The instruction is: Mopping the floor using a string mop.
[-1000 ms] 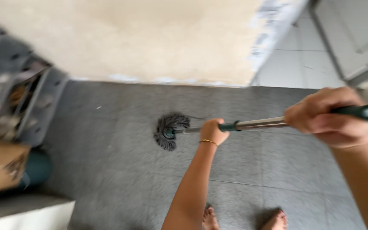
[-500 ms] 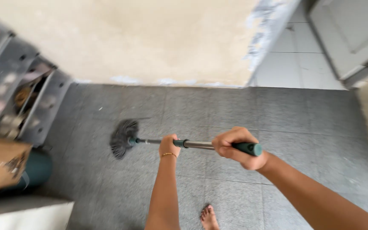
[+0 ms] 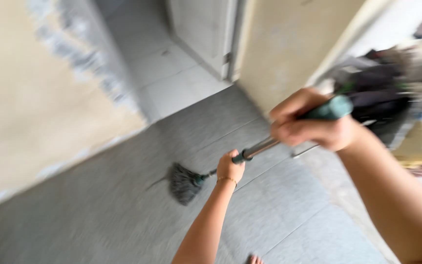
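I read this as mid-stroke mopping: the long mop with a steel shaft and dark green grips (image 3: pixel 262 148) runs slantwise from upper right down to lower left, and its grey string mop head (image 3: pixel 184 182) lies on the grey tiled floor (image 3: pixel 98 215), fanned out, near the foot of the cream plastered wall (image 3: pixel 35 112) but apart from it. My right hand (image 3: pixel 313 122) is wrapped tight round the green end grip at the top of the shaft, fingers fully curled, nothing else in it. My left hand (image 3: pixel 230 167), with a thin gold bangle at the wrist, is clenched round the shaft lower down, just above the green collar by the mop head. The view is heavily blurred, so finer detail is lost. In my judgement the next move calls for keeping both grips firm and the strings flat to the tiles while steering the head along the wall's foot without striking it. Beyond lie paler floor tiles (image 3: pixel 167 73) and a white door (image 3: pixel 206 34); a dark cluttered heap (image 3: pixel 387 102) sits at the right, too smeared to identify.
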